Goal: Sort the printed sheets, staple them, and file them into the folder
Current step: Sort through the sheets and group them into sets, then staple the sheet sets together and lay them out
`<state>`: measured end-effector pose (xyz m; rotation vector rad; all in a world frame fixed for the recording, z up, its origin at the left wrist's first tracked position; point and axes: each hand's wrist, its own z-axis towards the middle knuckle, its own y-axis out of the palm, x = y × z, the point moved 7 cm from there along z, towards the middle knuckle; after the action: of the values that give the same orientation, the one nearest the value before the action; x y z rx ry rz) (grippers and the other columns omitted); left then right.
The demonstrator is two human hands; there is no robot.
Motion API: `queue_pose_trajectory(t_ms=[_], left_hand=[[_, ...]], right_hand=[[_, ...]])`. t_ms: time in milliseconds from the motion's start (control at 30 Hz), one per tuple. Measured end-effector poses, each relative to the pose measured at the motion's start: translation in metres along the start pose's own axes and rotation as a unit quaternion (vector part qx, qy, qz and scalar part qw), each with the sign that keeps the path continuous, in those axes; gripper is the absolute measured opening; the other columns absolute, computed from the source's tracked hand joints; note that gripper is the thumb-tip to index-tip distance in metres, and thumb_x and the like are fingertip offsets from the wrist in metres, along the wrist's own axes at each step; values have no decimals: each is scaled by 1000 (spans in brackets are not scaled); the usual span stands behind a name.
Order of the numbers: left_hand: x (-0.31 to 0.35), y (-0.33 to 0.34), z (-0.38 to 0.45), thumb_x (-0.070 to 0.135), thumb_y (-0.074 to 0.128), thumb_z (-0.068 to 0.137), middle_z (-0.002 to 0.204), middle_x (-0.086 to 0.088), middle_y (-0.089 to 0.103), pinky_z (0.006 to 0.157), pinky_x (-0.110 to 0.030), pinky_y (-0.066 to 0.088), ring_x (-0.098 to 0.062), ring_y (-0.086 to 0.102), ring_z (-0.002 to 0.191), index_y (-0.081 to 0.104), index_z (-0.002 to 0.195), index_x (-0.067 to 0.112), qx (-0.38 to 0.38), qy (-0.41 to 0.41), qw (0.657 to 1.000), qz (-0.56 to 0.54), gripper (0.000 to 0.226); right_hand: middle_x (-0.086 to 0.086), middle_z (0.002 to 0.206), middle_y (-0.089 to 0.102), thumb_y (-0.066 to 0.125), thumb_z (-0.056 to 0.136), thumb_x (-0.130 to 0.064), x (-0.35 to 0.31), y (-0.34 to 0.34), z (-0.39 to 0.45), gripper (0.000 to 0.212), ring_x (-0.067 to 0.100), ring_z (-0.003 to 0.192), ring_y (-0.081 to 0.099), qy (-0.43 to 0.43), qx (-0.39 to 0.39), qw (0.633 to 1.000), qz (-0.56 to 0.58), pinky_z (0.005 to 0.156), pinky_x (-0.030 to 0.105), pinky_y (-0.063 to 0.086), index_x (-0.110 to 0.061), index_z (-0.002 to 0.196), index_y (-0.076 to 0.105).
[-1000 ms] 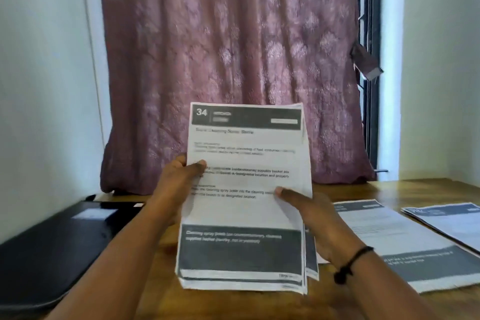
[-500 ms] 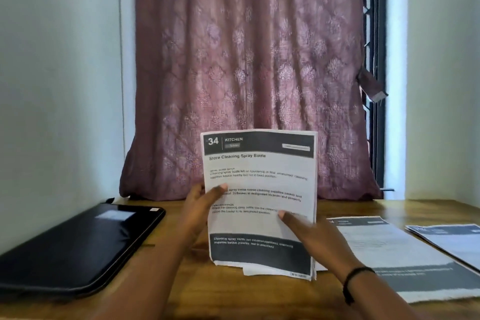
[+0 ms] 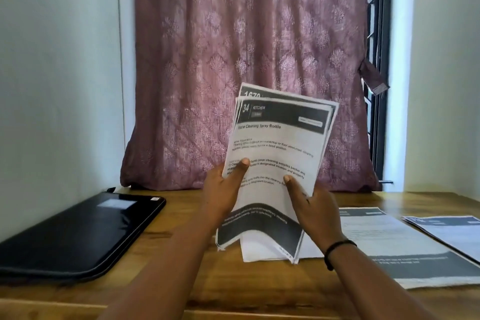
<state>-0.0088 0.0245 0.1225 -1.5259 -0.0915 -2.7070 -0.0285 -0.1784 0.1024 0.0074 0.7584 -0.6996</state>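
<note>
I hold a small stack of printed sheets (image 3: 275, 148) upright over the wooden table (image 3: 181, 278). The front page carries a dark header reading "34 KITCHEN". Behind it a second sheet pokes out at the top. My left hand (image 3: 226, 189) grips the stack's left edge, thumb on the front page. My right hand (image 3: 311, 208) grips the right edge lower down, thumb on the front. The stack leans to the right and its bottom bends against the table. A black folder (image 3: 75, 234) lies shut at the table's left. No stapler is in view.
Two more printed sheets lie flat on the right: one (image 3: 389, 244) just beside my right wrist, another (image 3: 452, 234) at the far right edge. A mauve curtain (image 3: 246, 60) hangs behind the table, and a window frame (image 3: 376, 60) shows at its right.
The stack has tilted to the right and risen in view. A sheet behind the front page has slid up into sight, and the bottom edge now bends on the table.
</note>
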Motion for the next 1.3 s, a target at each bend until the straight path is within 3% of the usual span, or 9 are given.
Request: queue_pose_trajectory(t_ms=[100, 200, 367, 533, 667, 800, 1067, 1233, 1300], left_hand=[[-47, -6, -15, 42, 64, 85, 84, -1, 76, 60, -29, 58, -19, 73, 73, 65, 105, 21, -9, -92, 996, 5, 28], [-91, -4, -41, 38, 63, 87, 101, 2, 72, 68, -21, 57, -13, 70, 85, 61, 114, 22, -71, -162, 984, 27, 32], [-84, -24, -37, 34, 54, 95, 90, 3, 67, 51, -10, 46, -5, 62, 73, 59, 102, 22, -4, -143, 984, 105, 15], [-55, -81, -17, 29, 62, 90, 93, -1, 69, 75, -32, 56, -16, 66, 81, 61, 100, 20, 59, -131, 976, 164, 13], [-57, -133, -23, 13, 64, 88, 100, 3, 62, 66, -23, 47, -14, 61, 85, 59, 112, 22, 30, -162, 956, 244, 26], [-97, -175, -32, 11, 65, 83, 100, -7, 69, 74, -27, 46, -18, 61, 86, 68, 109, 5, -10, -231, 876, 423, 27], [-116, -177, -33, 35, 59, 82, 113, 0, 65, 89, -29, 49, -13, 59, 93, 61, 117, 17, -125, -286, 733, 604, 39], [-94, -171, -28, 62, 62, 71, 141, -5, 46, 97, -38, 47, -24, 50, 124, 33, 142, 16, -51, -283, 658, 696, 89], [-81, -147, -19, 65, 58, 76, 149, -7, 35, 99, -42, 43, -28, 42, 132, 26, 146, 18, -34, -232, 666, 708, 90]], right_hand=[[-7, 89, 70, 48, 88, -62, 38, 26, -18, 47, 15, 79, 64, 72, -152, 976, -140, 60, 28, 50, -24, 106, 69], [-1, 106, 68, 50, 92, -52, 63, 51, -50, 40, 17, 91, 63, 77, -303, 919, -238, 68, 24, 45, -20, 112, 63], [-2, 117, 67, 46, 97, -42, 41, 61, -41, 33, 18, 101, 63, 70, -252, 952, -158, 80, 27, 48, -24, 122, 56], [6, 112, 67, 42, 99, -37, -4, 95, -32, 25, 28, 102, 63, 54, -216, 972, -74, 85, 40, 51, -21, 118, 44], [6, 125, 61, 47, 97, -30, -10, 144, -53, 39, 28, 110, 60, 97, -288, 952, -38, 91, 40, 50, -17, 131, 35], [2, 128, 59, 54, 84, -37, 1, 182, -80, 52, 26, 107, 61, 117, -367, 916, -115, 89, 35, 51, -20, 131, 44], [-4, 107, 67, 49, 89, -55, 9, 179, -87, 38, 14, 86, 60, 85, -383, 885, -251, 66, 24, 44, -24, 110, 60], [-4, 111, 67, 46, 85, -65, 10, 162, -83, 50, 17, 97, 62, 66, -379, 888, -252, 72, 27, 48, -26, 110, 62], [-2, 115, 67, 43, 83, -72, 10, 150, -72, 61, 19, 101, 63, 64, -359, 896, -254, 82, 31, 51, -23, 113, 62]])
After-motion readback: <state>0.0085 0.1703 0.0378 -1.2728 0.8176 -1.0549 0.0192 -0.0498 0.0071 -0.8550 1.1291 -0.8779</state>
